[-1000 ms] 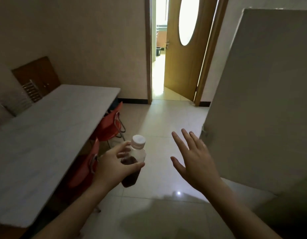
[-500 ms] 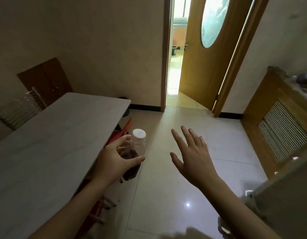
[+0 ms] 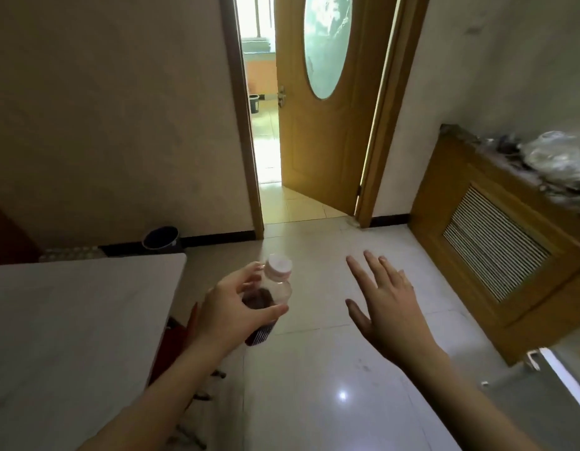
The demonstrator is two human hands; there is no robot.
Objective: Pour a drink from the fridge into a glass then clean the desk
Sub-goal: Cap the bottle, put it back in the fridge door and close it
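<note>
My left hand grips a clear plastic bottle with a white cap and a dark drink filling its lower part; I hold it upright over the floor, just right of the desk's near corner. My right hand hovers beside it with nothing in it, fingers spread and palm turned towards the floor. The white desk fills the lower left. No glass shows in view. A white edge at the lower right may be the fridge; I cannot tell for sure.
A red chair is tucked under the desk's right side. A dark bin stands by the wall beyond the desk. Ahead is an open wooden door. A wooden radiator cover with clutter on top lines the right wall.
The view has swung right and down: the big white panel on the right is gone from sight, the radiator cover and bin have come into view. Both hands keep their pose with the bottle.
</note>
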